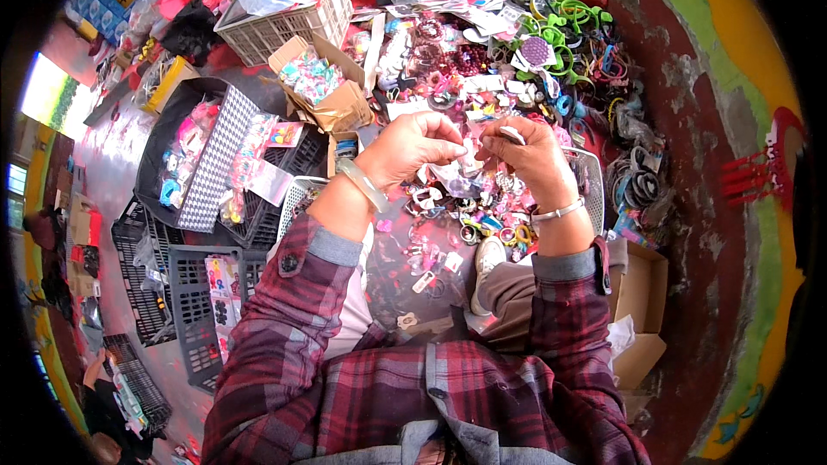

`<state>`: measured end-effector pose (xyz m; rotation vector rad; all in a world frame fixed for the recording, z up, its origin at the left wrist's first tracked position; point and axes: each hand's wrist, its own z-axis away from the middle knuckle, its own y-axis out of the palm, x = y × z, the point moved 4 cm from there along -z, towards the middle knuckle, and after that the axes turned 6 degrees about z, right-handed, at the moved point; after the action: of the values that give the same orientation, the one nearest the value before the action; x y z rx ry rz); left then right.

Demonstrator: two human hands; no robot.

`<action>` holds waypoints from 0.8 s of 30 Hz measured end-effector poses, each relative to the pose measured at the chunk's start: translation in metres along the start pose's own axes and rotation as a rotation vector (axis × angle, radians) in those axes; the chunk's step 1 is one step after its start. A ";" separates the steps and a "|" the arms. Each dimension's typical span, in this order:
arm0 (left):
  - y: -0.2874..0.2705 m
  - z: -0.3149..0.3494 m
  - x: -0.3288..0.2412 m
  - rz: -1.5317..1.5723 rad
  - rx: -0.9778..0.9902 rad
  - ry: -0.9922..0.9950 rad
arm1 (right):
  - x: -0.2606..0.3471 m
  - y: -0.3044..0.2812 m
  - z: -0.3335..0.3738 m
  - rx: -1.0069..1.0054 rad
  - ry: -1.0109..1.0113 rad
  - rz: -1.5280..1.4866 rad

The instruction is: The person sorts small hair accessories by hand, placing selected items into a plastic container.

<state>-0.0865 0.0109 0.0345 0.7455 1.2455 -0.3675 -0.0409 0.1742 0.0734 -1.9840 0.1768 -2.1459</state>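
Observation:
My left hand [412,151], with a pale bangle at the wrist, is closed in a pinch; whatever it holds is too small to name. Close by on the right, my right hand [536,158] is closed too, with a small flat whitish piece [513,134] showing between its fingers. Both hands are raised over a large pile of small hair accessories and trinkets [500,220]. Beneath them, partly hidden by my arms, is a pale perforated basket [589,176].
Green headbands [568,21] lie at the far right of the pile. At left stand a cardboard box of wrapped trinkets [323,90], a houndstooth-patterned box [211,155], a black plastic crate [194,319] and a beige crate [284,21]. An open carton [642,310] sits by my right side.

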 end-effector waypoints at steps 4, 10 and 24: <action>0.003 0.000 -0.002 -0.038 -0.027 -0.012 | -0.003 0.004 -0.002 0.012 -0.039 -0.023; 0.004 0.002 -0.002 -0.029 -0.082 -0.028 | -0.013 0.005 -0.006 -0.027 -0.120 0.037; 0.004 0.005 -0.006 -0.003 0.026 -0.074 | -0.015 0.000 -0.006 -0.053 0.024 -0.151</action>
<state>-0.0826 0.0098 0.0416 0.7462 1.1745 -0.4103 -0.0461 0.1771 0.0584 -2.0627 0.0914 -2.2802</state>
